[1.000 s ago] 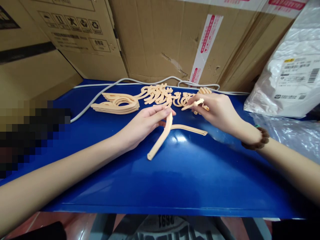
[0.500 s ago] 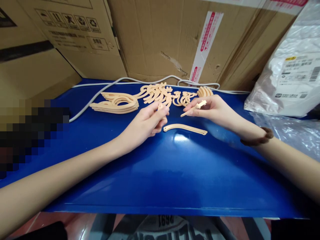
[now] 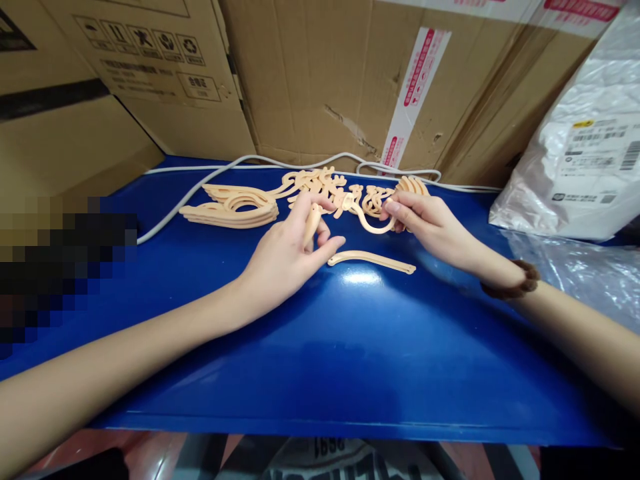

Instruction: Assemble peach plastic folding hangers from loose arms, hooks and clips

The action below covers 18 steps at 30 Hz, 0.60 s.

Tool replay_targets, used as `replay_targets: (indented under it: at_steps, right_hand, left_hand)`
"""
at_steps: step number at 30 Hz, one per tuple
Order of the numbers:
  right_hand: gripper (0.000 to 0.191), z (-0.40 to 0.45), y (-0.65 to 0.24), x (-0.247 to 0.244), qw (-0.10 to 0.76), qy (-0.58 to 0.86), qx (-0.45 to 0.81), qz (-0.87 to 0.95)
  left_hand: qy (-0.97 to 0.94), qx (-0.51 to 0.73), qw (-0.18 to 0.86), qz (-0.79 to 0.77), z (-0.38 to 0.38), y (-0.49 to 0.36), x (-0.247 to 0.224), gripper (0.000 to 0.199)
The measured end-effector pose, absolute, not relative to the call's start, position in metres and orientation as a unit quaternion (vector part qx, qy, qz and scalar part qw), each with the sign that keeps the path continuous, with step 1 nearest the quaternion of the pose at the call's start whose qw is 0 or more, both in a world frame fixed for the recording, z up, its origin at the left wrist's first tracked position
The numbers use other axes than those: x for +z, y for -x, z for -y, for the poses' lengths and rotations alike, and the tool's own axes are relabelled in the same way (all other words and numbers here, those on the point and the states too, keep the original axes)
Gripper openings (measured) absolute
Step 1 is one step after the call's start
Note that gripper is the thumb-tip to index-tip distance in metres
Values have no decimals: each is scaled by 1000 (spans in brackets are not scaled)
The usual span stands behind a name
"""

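My right hand [image 3: 429,220] pinches one end of a curved beige plastic hanger hook [image 3: 375,230], whose flattened end points toward my left hand. In my left hand [image 3: 283,257], the curled fingers hold a short beige plastic piece [image 3: 312,224]; most of it is hidden, and the thumb sticks out to the right. Between the hands, a slim, slightly bent beige hanger arm [image 3: 373,258] lies on the blue table [image 3: 320,353]. Behind my left hand is a stack of curved hanger arms [image 3: 227,219]. Loose hooks [image 3: 310,181] lie heaped beyond both hands.
More stacked curved beige pieces [image 3: 414,185] sit behind my right hand. A white cable [image 3: 193,195] runs along the back of the table. Cardboard boxes [image 3: 310,80] wall off the back and left. A white plastic parcel bag [image 3: 565,160] stands at the right.
The right hand has turned the hook, so its curve now faces me and its flattened end points left. My left thumb has lifted away from the fingers, uncovering more of the held piece.
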State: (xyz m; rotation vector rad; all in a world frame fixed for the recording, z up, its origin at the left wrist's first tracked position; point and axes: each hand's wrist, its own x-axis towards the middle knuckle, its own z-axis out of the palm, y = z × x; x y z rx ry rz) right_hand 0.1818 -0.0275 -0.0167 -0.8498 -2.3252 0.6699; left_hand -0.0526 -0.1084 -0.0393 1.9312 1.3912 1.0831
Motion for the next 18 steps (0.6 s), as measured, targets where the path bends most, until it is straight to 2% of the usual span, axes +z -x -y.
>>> replay_targets:
  at_steps: [4,8,13,18]
  right_hand:
    - [40,29,-184,-17,267,324,255,871]
    - [44,33,-181,-15,238,313,295,871]
    - [42,41,-174,-13,283,325,388,815]
    - [35,52,-166,-14,303,330,480,754]
  left_hand:
    - [-762,363,181,-505,106,57,-41,39]
    - [-807,321,115,-482,107,58,-43,28]
    - [-841,289,43,-456,112,58,-42,16]
    - [-848,271,4,-456,114,57,-44,18]
